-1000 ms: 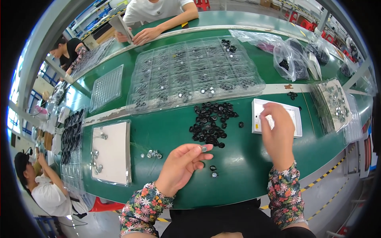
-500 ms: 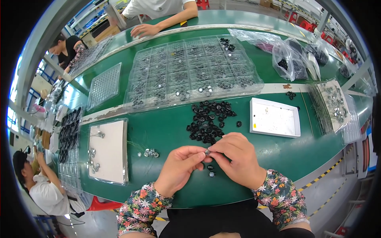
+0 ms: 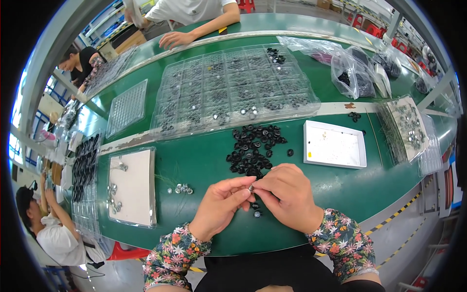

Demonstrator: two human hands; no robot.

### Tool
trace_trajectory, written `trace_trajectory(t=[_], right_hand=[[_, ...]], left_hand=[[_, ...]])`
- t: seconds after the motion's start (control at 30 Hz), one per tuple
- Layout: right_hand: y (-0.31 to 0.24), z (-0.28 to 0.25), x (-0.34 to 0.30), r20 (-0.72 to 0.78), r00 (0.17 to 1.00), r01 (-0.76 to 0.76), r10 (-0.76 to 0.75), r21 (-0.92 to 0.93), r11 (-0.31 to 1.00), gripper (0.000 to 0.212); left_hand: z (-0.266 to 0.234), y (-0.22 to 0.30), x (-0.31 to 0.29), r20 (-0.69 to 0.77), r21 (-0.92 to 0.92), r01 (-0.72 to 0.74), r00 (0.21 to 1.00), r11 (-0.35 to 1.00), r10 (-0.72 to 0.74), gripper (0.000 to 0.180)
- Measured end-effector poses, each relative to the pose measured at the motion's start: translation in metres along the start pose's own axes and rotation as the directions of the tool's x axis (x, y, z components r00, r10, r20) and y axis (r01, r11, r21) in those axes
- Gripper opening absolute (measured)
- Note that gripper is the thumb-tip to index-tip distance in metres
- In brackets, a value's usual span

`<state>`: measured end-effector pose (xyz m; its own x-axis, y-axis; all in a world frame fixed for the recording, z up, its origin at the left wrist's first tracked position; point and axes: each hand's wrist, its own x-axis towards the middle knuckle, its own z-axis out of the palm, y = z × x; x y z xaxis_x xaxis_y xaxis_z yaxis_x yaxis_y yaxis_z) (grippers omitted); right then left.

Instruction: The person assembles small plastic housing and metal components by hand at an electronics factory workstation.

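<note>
My left hand (image 3: pixel 221 203) and my right hand (image 3: pixel 288 197) meet over the near part of the green table (image 3: pixel 204 146). Between their fingertips they pinch a small dark metallic round part (image 3: pixel 251 188), mostly covered by the fingers. Just beyond my fingers spreads a pile of black ring-shaped pieces (image 3: pixel 250 151). Under my hands lie a black piece (image 3: pixel 255 206) and a small round part with a shiny silvery face (image 3: pixel 258 214). To the left of my left hand sits a little cluster of silvery round parts (image 3: pixel 182 188) with thin wires.
A white shallow box (image 3: pixel 334 144) stands to the right. At left lies a pale board (image 3: pixel 131 187) with silvery parts. Clear compartment trays (image 3: pixel 233 87) fill the middle back. Plastic bags (image 3: pixel 352 73) are at the back right. Another person's hand (image 3: pixel 176 40) rests across the table.
The scene has shifted slightly left in view. My fingers still pinch the small part, with only a slight shift of the fingertips around it.
</note>
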<state>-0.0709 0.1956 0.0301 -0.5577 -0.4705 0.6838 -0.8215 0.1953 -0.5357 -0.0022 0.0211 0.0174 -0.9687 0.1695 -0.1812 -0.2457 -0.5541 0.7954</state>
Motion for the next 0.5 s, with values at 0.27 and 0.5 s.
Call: trace_trajectory(t=[0.27, 0.5], right_hand=[[-0.0043, -0.0033, 0.002, -0.001, 0.996, 0.089, -0.09, -0.119, 0.989, 0.018], [-0.0057, -0.0039, 0.0028, 0.0, 0.996, 0.09, -0.091, -0.099, 0.991, 0.016]], left_hand=[[0.0014, -0.0016, 0.0007, 0.021, -0.023, -0.051, 0.998, 0.998, 0.051, 0.026], [0.0007, -0.0028, -0.0001, 0.054, -0.032, -0.071, 0.996, 0.997, 0.072, 0.024]])
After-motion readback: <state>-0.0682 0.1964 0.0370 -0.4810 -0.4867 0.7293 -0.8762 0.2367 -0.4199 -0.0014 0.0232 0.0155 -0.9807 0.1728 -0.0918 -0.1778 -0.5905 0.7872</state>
